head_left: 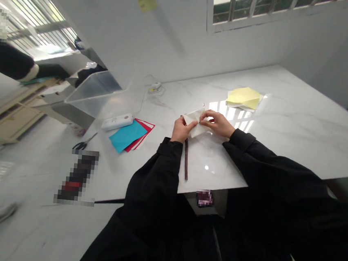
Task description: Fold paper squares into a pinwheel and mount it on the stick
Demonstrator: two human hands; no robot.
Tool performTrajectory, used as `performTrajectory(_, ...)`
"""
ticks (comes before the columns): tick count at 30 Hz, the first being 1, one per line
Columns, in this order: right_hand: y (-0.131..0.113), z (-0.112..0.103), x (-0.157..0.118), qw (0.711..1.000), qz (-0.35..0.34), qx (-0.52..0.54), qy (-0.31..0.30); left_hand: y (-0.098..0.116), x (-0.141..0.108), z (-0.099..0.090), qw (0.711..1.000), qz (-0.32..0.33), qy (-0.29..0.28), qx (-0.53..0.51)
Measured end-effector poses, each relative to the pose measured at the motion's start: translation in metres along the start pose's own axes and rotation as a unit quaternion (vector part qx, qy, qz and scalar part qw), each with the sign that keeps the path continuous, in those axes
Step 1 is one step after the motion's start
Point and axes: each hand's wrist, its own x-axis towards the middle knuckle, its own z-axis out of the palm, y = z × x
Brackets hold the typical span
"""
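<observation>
White folded paper (195, 123) sits in a narrow pinching grip between my left hand (181, 130) and right hand (217, 123), over the marble surface (276, 156). That sheet shows creases; cyan paper (127, 136) and yellow paper (243, 97) lie apart on either side of it.

Beyond my hands (217, 123), a white marble-topped table (301, 118) meets a pale grey wall (245, 55) with a barred window (265, 8); a glossy pale floor (34, 174) lies left.
</observation>
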Motion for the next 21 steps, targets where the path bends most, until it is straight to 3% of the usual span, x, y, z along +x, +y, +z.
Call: performTrajectory(21,-0.0006,0.0004,-0.0003,1.0,0.009,-0.007,0.005,0.0021,-0.0009,0.0014,1.0,-0.003,0.007,0.0)
